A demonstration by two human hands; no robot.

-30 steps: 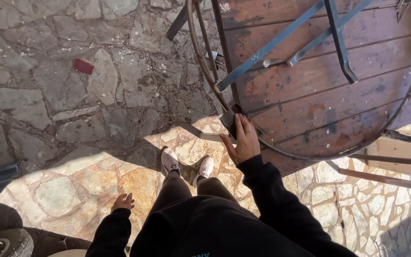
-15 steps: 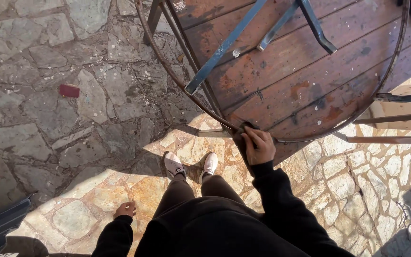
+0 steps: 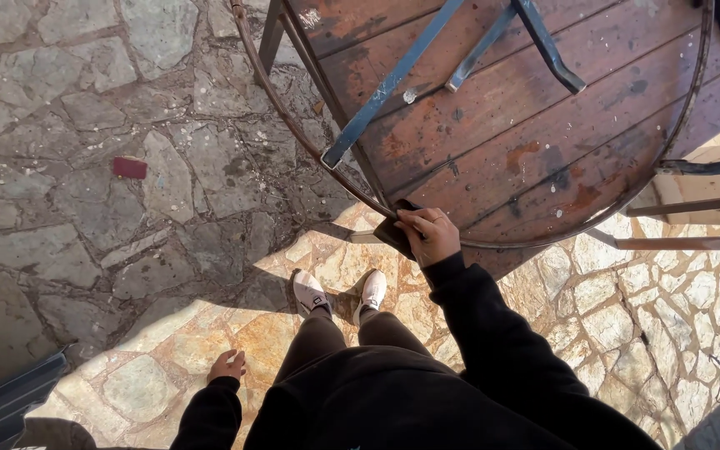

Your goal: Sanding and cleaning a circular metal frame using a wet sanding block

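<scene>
A round wooden surface (image 3: 543, 133), ringed by a metal hoop (image 3: 293, 125), is cut off by the top and right edges. At its near rim a dark cloth (image 3: 393, 232) is gripped by the right hand (image 3: 429, 236), which hides most of it, so its long axis cannot be made out. The left hand (image 3: 228, 365) is seen loosely curled and empty beside the leg. Two white shoes (image 3: 339, 292) and one red object (image 3: 129, 167) are counted on the stone floor (image 3: 60, 250); three blue bars (image 3: 393, 79) are fixed across the boards.

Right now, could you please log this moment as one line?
right hand: pressing dark cloth on table rim | left hand: free at side | floor: stone
</scene>
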